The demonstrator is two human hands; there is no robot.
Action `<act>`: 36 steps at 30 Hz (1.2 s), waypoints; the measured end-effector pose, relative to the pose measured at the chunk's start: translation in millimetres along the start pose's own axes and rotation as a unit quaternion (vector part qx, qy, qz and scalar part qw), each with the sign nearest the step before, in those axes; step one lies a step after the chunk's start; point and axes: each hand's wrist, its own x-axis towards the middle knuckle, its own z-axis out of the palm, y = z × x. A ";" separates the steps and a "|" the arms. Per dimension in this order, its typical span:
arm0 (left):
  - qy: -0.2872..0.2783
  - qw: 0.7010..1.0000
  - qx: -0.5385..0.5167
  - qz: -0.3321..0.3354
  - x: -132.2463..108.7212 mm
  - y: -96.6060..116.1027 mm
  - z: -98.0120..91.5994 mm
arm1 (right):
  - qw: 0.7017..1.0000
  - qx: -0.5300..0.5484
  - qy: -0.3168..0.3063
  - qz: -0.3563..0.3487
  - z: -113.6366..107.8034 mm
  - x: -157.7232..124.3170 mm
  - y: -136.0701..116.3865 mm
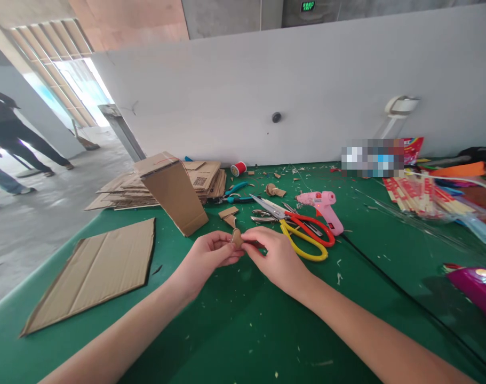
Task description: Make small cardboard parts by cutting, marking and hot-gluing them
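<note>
Between my two hands is a small piece of brown cardboard (237, 238), held just above the green table. My left hand (210, 252) pinches it from the left, and the fingertips of my right hand (272, 256) close on its right side. Just beyond lie small cardboard scraps (229, 214). To the right of my right hand rest scissors (304, 226) with one red and one yellow handle, blades spread. Behind them a pink glue gun (323, 207) lies on its side. Pliers with teal handles (238, 194) lie farther back.
A folded cardboard form (174, 192) stands at left before a stack of flat cardboard (126, 188). A flat cardboard sheet (102, 269) lies near the left edge. Red thread spool (238, 169), bundled chopsticks (414, 196) and a purple object (475, 288) are also around. The glue gun's black cord (403, 290) crosses the right side.
</note>
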 end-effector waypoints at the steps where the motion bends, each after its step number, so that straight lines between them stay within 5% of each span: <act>1: 0.010 1.000 0.007 0.014 -0.8 0.7 1.5 | 1.000 -0.010 0.002 -0.007 -0.1 -0.3 0.2; 9: 0.017 0.998 0.042 0.053 -1.3 -2.9 3.8 | 0.997 -0.072 -0.038 0.010 2.3 -4.4 -6.2; 13: 0.003 0.996 0.002 0.092 -1.1 -4.4 3.8 | 0.980 -0.188 -0.062 -0.012 -21.4 7.7 -15.5; 15: -0.005 0.993 -0.014 0.116 -1.4 -3.9 3.6 | 0.941 -0.325 -0.090 0.012 -45.0 14.8 -16.9; 17: -0.005 0.991 -0.025 0.129 -1.8 -3.4 3.4 | 0.878 -0.437 -0.158 0.117 -69.5 17.5 -13.8; 19: -0.006 0.990 -0.034 0.134 -2.4 -3.2 3.9 | 0.823 -0.455 -0.260 0.220 -87.5 14.8 -7.2; 21: -0.011 0.990 -0.040 0.135 -3.0 -3.4 5.6 | 0.813 -0.454 -0.273 0.243 -95.3 9.5 0.1; 30: 0.007 0.974 -0.062 0.217 15.7 14.3 15.1 | 0.834 -0.462 -0.149 0.263 -85.3 7.8 24.4; 36: 0.030 0.967 -0.171 0.187 36.9 36.0 22.2 | 0.921 -0.264 -0.082 0.274 -86.6 2.5 39.6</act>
